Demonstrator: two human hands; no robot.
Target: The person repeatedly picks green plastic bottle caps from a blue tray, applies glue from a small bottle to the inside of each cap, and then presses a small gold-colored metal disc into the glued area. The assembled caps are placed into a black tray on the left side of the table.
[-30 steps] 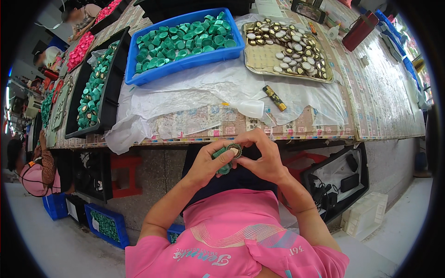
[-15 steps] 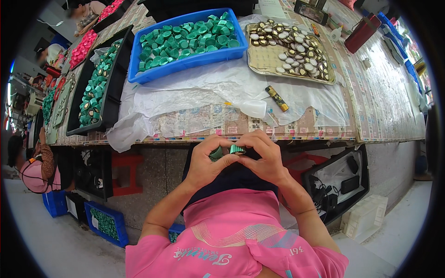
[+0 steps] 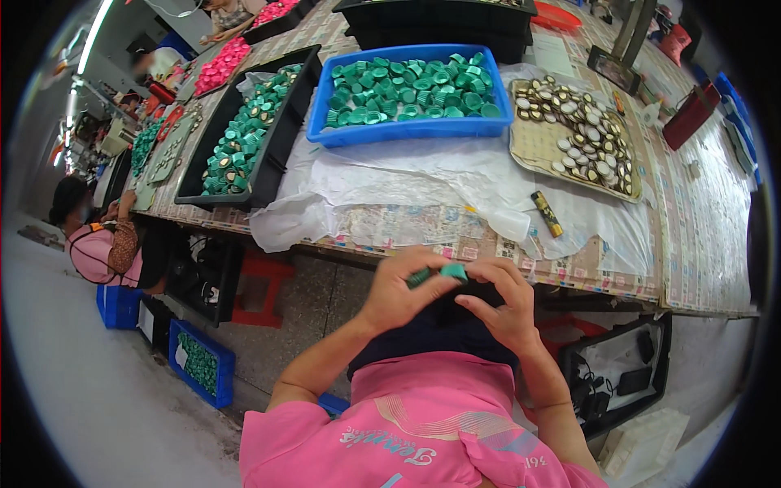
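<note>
Over my lap, just off the table's near edge, my left hand (image 3: 407, 286) pinches a small green fluted cup (image 3: 453, 272) between thumb and fingers. Another green cup (image 3: 419, 277) shows partly inside that hand, mostly covered by the fingers. My right hand (image 3: 502, 302) is beside it with thumb and fingers spread, its fingertips close to the pinched cup; whether they touch it I cannot tell. Beyond them a blue tray (image 3: 382, 135) is full of similar green cups. A shallow metal tray (image 3: 533, 154) to its right bears many small round dark pieces with white or gold faces.
A long black tray (image 3: 272, 175) with filled green cups stands at left. A black-and-yellow cylinder (image 3: 547, 214) and a white plastic piece (image 3: 508, 223) lie on the sheeting (image 3: 390, 179). A dark red flask (image 3: 691, 115) stands at right. A co-worker (image 3: 102, 244) sits at left.
My view has turned left, so the table shifts rightward in it. My right fingers have come away from the left hand and spread; the pinched green cup has turned in the left fingers.
</note>
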